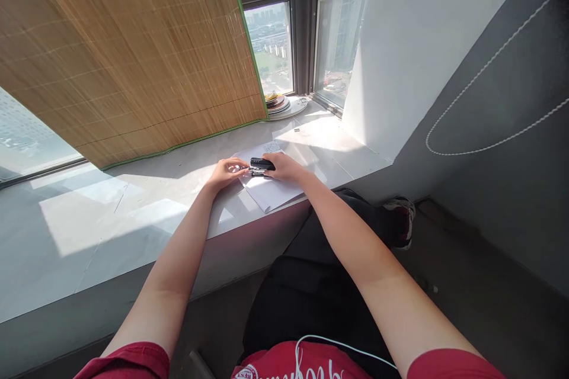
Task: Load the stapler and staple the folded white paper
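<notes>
A black stapler is gripped in my right hand, its jaws pointing left and parted, with metal showing between them. My left hand is at the stapler's front end, fingers curled and thumb close to the fingertips. Something small and bright shows between those fingers, too small to name. Beneath the stapler lies white paper, its near corner by the sill's front edge. Part of the sheet farther back carries printed text.
The white window sill runs left to right, crossed by sunlight patches. A small dark piece lies behind the paper. Stacked plates stand by the window corner. A bamboo blind hangs at left; a beaded cord loops at right.
</notes>
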`<state>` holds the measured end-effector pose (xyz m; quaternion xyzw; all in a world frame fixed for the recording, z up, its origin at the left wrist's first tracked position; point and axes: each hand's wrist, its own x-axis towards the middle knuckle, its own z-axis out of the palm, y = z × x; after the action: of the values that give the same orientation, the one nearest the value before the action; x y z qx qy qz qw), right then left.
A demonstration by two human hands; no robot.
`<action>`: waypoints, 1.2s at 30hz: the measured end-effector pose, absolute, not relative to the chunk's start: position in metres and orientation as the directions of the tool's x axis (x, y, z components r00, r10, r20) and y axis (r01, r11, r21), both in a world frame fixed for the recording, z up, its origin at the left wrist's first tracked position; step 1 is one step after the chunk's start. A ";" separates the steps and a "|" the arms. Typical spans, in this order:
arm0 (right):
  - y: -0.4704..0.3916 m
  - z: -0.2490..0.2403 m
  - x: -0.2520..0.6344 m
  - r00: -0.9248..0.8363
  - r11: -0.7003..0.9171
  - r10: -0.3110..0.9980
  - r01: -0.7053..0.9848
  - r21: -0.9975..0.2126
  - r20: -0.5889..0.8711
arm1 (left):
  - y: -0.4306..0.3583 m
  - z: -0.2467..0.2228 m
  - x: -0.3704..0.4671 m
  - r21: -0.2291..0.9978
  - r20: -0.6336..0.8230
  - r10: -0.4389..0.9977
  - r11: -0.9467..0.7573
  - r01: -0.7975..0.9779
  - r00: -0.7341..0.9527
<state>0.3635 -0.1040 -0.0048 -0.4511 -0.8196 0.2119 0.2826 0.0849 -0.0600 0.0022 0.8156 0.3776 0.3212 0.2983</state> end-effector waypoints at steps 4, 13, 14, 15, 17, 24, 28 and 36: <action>-0.106 -0.001 0.363 -0.429 0.495 0.864 0.638 -0.590 0.262 | -0.059 0.002 0.088 0.740 0.306 0.806 -0.536 0.406 0.506; -0.110 0.004 0.363 -0.424 0.485 0.870 0.644 -0.591 0.252 | -0.058 0.001 0.094 0.753 0.272 0.803 -0.521 0.403 0.530; -0.110 0.004 0.363 -0.422 0.482 0.872 0.645 -0.593 0.248 | -0.058 0.002 0.093 0.750 0.271 0.803 -0.522 0.406 0.531; -0.110 0.004 0.363 -0.421 0.479 0.873 0.647 -0.594 0.245 | -0.059 0.002 0.092 0.748 0.272 0.803 -0.523 0.409 0.531; -0.110 0.004 0.363 -0.419 0.476 0.875 0.648 -0.594 0.244 | -0.060 0.004 0.090 0.743 0.272 0.806 -0.523 0.417 0.526; -0.104 0.000 0.364 -0.356 0.427 0.903 0.664 -0.614 0.243 | -0.065 0.003 0.077 0.724 0.278 0.829 -0.512 0.461 0.485; -0.104 0.004 0.367 -0.320 0.419 0.908 0.652 -0.632 0.271 | -0.067 0.005 0.072 0.752 0.334 0.826 -0.524 0.400 0.454; -0.112 0.009 0.359 -0.551 0.671 0.731 0.469 -0.575 0.403 | -0.067 0.002 0.094 0.724 0.453 0.718 -0.642 0.252 0.529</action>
<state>0.3591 -0.1116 0.0086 -0.3502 -0.8563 0.2053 0.3193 0.0944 -0.0674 0.0021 0.8203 0.2958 0.3850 0.3024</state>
